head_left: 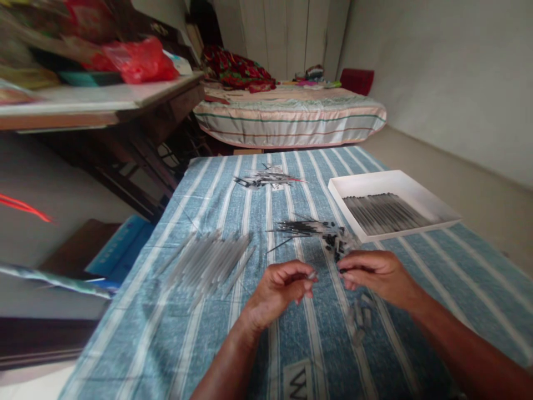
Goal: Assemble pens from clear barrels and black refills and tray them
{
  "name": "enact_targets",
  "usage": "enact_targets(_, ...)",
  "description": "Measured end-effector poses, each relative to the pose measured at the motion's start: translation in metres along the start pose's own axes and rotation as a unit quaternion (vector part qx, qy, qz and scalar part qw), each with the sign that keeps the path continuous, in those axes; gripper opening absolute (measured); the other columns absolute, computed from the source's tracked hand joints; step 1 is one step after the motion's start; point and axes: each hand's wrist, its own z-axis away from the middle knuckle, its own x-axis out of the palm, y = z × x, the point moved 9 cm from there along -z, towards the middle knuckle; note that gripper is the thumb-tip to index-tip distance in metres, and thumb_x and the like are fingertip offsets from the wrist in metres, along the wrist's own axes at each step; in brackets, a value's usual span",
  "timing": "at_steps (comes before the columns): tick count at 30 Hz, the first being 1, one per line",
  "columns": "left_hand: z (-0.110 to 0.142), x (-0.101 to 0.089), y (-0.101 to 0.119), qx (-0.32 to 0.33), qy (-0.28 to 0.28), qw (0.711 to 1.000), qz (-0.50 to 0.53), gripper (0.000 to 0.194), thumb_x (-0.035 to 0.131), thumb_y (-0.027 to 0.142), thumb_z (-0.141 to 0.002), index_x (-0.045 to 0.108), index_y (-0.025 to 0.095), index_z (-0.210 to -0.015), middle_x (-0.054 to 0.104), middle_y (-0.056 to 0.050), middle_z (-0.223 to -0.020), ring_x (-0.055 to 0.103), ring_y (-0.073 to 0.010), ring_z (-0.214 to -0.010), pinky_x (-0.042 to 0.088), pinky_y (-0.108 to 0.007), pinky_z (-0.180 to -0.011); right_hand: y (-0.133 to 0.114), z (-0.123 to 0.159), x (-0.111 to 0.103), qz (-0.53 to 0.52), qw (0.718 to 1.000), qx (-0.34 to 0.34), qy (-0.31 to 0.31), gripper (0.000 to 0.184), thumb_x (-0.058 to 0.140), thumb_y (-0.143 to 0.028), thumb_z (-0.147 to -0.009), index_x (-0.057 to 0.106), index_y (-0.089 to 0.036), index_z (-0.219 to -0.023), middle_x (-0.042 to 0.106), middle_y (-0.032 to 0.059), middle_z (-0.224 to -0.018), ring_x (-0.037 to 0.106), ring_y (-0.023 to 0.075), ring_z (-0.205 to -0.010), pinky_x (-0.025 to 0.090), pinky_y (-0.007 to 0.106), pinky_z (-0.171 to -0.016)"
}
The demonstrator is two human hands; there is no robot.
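Observation:
My left hand [280,289] pinches a small translucent piece [312,275] between thumb and fingertips; the rest of the piece is hidden. To its right, my right hand [377,273] has its fingertips closed on a small black piece [342,271]. The two hands are apart, above the striped cloth. Just beyond them lie a bundle of thin dark rods [306,226], like pen refills, and a heap of small black plugs [335,243]. Below my right hand are several short translucent caps [360,319]. Left of my hands, translucent tubes [210,261] like pen barrels lie side by side.
A white open box [433,208] holding a row of dark-cored pens [383,214] stands at the right. More loose pen parts [268,179] lie at the table's far end. A side table [95,105] with a red plastic bag [141,60] stands left; a bed [291,119] is behind.

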Motion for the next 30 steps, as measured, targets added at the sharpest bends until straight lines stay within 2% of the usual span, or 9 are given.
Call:
enact_targets(3,0.001,0.002,-0.003,-0.001,-0.008,1.000,0.006,0.019,0.070,0.026,-0.069,0.068,0.012,-0.083,0.062,-0.001,-0.060,0.048,-0.0068,-0.049,0.036,-0.020,-0.047,-0.007,-0.002,0.011,-0.054,0.998,-0.019,-0.025,0.011,0.063,-0.023,-0.078,0.068,-0.019,-0.088,0.068,0.0023,-0.068,0.063,0.0120,-0.054,0.051,0.023,-0.052)
enact_targets(8,0.001,0.001,-0.009,-0.001,-0.010,1.000,0.026,0.024,0.072,0.027,-0.067,0.067,0.013,-0.086,0.064,-0.002,-0.066,0.053,-0.0089,-0.052,0.038,-0.020,-0.047,-0.005,-0.001,0.022,-0.107,0.994,0.014,-0.035,0.009,0.064,-0.024,-0.079,0.065,-0.018,-0.085,0.071,0.0039,-0.074,0.066,0.0135,-0.057,0.054,0.024,-0.053)
enact_targets(21,0.003,0.007,-0.008,-0.016,-0.023,0.999,0.027,0.022,0.071,0.026,-0.068,0.067,0.012,-0.084,0.062,0.000,-0.058,0.051,-0.0071,-0.050,0.035,-0.019,-0.046,-0.004,-0.001,0.026,-0.103,0.994,0.020,-0.043,0.010,0.065,-0.024,-0.077,0.065,-0.017,-0.083,0.071,0.0053,-0.076,0.066,0.0140,-0.058,0.053,0.024,-0.053)
enact_targets(24,0.003,0.007,-0.010,-0.016,-0.027,0.999,0.017,0.021,0.070,0.026,-0.068,0.067,0.012,-0.083,0.062,0.000,-0.059,0.051,-0.0071,-0.049,0.035,-0.019,-0.046,-0.010,-0.004,0.019,-0.059,0.998,-0.009,-0.008,0.008,0.070,-0.023,-0.071,0.067,-0.017,-0.076,0.068,0.0044,-0.075,0.064,0.0138,-0.064,0.051,0.024,-0.057)
enact_targets(26,0.002,0.007,-0.011,-0.016,-0.029,0.999,0.013,0.021,0.069,0.026,-0.069,0.067,0.012,-0.084,0.062,-0.001,-0.059,0.052,-0.0077,-0.051,0.036,-0.019,-0.046,-0.011,-0.004,0.013,-0.043,0.998,-0.018,0.031,0.009,0.074,-0.022,-0.066,0.068,-0.017,-0.070,0.065,0.0024,-0.069,0.061,0.0127,-0.062,0.049,0.022,-0.055)
enact_targets(30,0.003,0.008,-0.011,-0.018,-0.027,0.999,0.013,0.022,0.069,0.027,-0.069,0.067,0.011,-0.084,0.062,-0.001,-0.059,0.052,-0.0081,-0.051,0.036,-0.019,-0.046,0.006,-0.003,0.018,-0.115,0.991,0.039,0.051,0.013,0.074,-0.024,-0.066,0.067,-0.017,-0.073,0.060,-0.0021,-0.053,0.053,0.0092,-0.042,0.043,0.020,-0.042)
